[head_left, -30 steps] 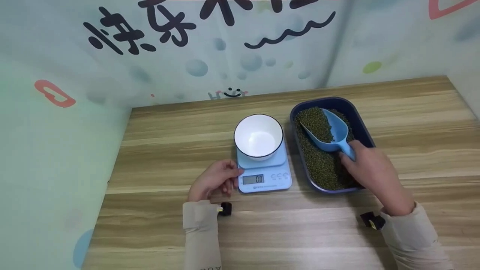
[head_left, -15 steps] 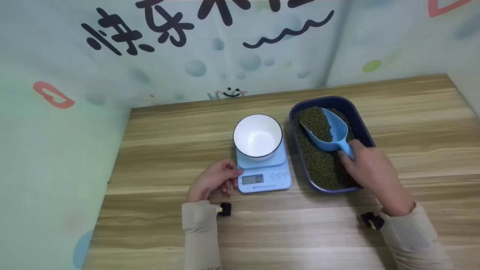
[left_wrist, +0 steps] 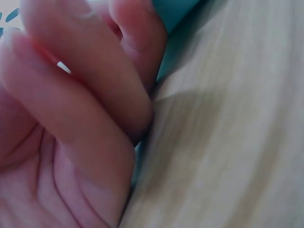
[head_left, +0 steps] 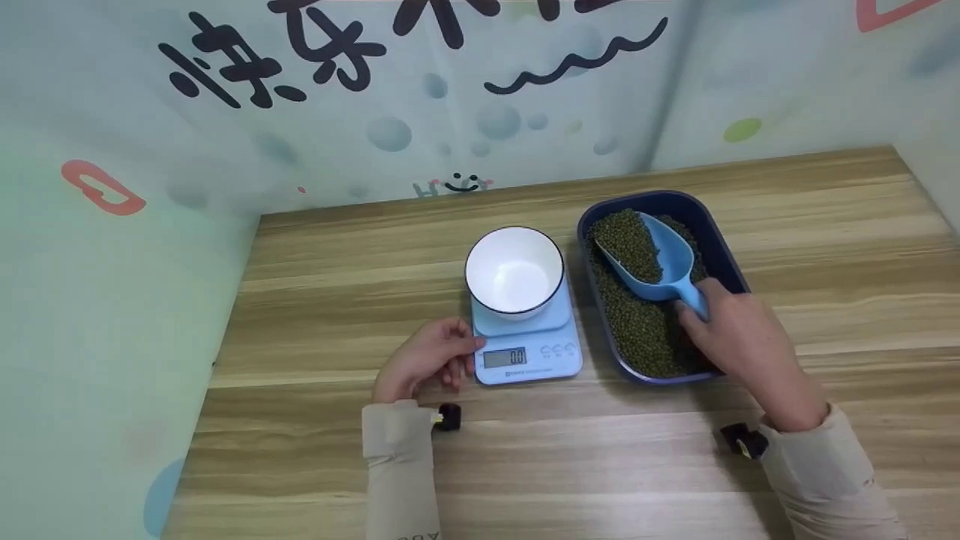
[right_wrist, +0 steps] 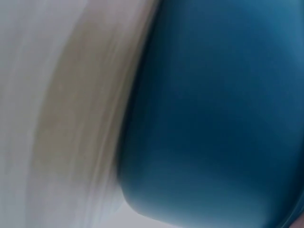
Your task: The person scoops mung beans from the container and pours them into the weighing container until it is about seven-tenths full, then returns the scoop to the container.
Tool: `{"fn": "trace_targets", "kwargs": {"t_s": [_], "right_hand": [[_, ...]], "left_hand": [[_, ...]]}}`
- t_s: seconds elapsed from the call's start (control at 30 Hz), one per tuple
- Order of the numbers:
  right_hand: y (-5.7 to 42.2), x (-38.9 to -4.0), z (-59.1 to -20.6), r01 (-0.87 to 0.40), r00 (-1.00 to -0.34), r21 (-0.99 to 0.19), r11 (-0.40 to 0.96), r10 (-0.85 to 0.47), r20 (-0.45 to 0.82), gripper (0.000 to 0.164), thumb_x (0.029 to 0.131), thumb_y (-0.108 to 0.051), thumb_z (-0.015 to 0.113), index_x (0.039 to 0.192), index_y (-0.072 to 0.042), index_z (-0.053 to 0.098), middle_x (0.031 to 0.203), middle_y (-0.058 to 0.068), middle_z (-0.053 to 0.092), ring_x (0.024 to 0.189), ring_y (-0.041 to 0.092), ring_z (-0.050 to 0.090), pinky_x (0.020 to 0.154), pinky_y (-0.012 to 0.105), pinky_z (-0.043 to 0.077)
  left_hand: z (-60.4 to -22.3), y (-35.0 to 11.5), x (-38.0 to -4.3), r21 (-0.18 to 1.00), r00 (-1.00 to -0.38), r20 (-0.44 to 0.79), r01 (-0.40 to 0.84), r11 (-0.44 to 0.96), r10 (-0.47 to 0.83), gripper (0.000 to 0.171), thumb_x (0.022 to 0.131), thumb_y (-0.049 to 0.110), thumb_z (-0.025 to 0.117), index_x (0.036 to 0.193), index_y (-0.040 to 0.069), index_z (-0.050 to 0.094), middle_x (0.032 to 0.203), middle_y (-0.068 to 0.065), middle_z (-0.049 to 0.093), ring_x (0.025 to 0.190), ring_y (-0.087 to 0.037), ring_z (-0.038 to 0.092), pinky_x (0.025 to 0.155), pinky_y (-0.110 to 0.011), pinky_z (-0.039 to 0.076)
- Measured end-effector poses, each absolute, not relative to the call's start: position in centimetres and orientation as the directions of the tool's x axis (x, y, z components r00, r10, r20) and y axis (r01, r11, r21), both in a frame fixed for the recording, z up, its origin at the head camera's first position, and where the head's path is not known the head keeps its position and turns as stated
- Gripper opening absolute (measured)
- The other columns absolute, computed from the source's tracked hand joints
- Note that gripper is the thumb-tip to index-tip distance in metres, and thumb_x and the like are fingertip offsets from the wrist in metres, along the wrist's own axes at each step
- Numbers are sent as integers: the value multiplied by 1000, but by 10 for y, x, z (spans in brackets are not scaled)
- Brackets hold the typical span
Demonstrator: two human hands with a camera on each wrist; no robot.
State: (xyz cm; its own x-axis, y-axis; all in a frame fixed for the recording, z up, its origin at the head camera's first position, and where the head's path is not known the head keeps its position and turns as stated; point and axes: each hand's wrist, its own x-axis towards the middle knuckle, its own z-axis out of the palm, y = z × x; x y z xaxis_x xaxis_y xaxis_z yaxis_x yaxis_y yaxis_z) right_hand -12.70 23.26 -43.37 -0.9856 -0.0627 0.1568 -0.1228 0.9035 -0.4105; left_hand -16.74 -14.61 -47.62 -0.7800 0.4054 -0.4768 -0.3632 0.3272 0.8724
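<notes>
While the right hand point(head_left: 742, 334) grips one scoop point(head_left: 675, 259) in one tub point(head_left: 712, 241), the left hand point(head_left: 430, 354) holds one scale point(head_left: 536, 366) beneath one bowl point(head_left: 514, 270).

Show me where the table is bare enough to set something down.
Bare table lies left of the left hand and scale, between the two sleeves, and right of the tray and right hand. Crowded: the narrow strip between scale and tray.

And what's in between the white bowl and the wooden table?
The blue scale: the head view shows the white bowl standing on it, and it lying on the wooden table.
</notes>
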Motion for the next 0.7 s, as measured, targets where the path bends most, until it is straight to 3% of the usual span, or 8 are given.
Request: {"fn": "trace_targets", "kwargs": {"t_s": [0.7], "right_hand": [[233,-127,-434,-99,-990,-414,905,-46,136,29,92,-31,50,82,-4,46,55,6,42,43,20,41,36,29,29]], "left_hand": [[-476,-145,-166,874,-791,-470,-356,332,391,25,88,26,62,94,4,52,66,-7,60,41,-10,50,39,-20,40]]}}
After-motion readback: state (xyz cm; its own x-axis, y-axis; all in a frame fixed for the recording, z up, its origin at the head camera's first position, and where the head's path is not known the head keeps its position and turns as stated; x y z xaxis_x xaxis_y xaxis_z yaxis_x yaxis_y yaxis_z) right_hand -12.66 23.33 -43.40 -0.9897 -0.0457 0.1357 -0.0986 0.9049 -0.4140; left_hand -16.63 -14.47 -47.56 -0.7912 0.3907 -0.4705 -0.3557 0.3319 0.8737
